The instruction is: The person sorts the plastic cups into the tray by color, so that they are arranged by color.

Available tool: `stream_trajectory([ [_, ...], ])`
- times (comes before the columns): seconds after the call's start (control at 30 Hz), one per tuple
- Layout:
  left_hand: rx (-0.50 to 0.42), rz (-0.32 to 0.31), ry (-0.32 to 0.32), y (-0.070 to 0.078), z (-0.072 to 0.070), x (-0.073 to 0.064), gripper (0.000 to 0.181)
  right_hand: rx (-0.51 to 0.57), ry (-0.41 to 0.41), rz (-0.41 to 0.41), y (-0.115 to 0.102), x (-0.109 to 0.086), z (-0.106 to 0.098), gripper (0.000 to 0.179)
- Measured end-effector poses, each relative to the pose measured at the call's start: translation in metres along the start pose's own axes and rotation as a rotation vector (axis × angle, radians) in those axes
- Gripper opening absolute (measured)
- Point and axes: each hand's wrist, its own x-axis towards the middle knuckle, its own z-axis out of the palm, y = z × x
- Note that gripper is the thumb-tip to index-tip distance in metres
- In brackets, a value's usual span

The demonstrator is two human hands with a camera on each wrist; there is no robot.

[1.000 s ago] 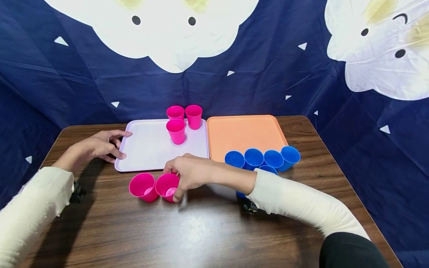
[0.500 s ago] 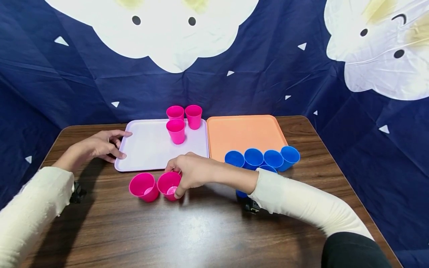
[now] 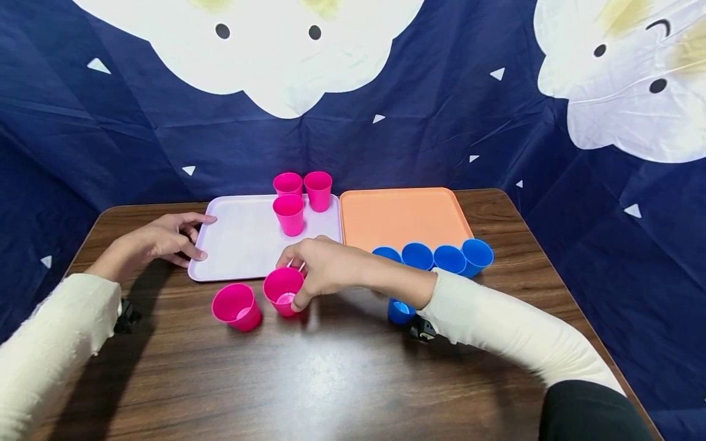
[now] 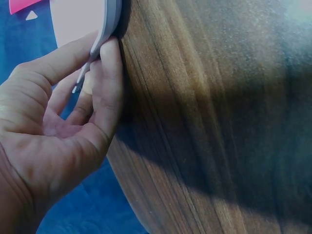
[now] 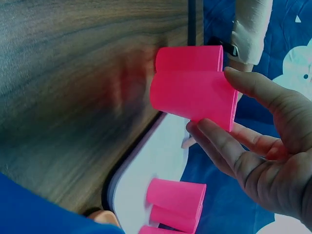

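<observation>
My right hand (image 3: 325, 272) holds a pink cup (image 3: 282, 288) by its side, thumb on the near side and fingers on the far side. A second pink cup (image 3: 237, 307) stands on the table to its left. Behind the held cup lies the pale lilac tray (image 3: 239, 239), where several pink cups (image 3: 289, 214) stand together at the back right. At the tray's left edge, my left hand (image 3: 165, 239) grips the rim between thumb and fingers. In the right wrist view, the held cup (image 5: 195, 97) overlaps the other loose one (image 5: 190, 58).
An orange tray (image 3: 405, 217) lies right beside the lilac one. Several blue cups (image 3: 449, 260) cluster at its front edge, partly hidden by my right forearm and sleeve. Behind the wooden table (image 3: 320, 373) hangs a dark blue cloth (image 3: 231, 147) with cloud faces.
The held pink cup has moved right and away from me, leaving a gap to the cup beside it. My right arm shifted with it. The left hand stays put on the tray.
</observation>
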Motion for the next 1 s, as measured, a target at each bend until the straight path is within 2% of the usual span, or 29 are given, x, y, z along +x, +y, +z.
stream_trajectory([
  [0.47,0.025,0.027,-0.005,-0.001,0.001,-0.002,0.101,-0.001,0.079,0.021,0.009,0.002,-0.032,0.075],
  [0.8,0.0,0.003,-0.01,-0.001,0.0,-0.001,0.105,0.03,0.149,0.07,0.033,0.01,-0.055,0.078],
  [1.0,-0.019,-0.003,-0.004,0.001,-0.001,0.001,0.107,0.036,0.223,0.117,0.051,0.017,-0.069,0.077],
])
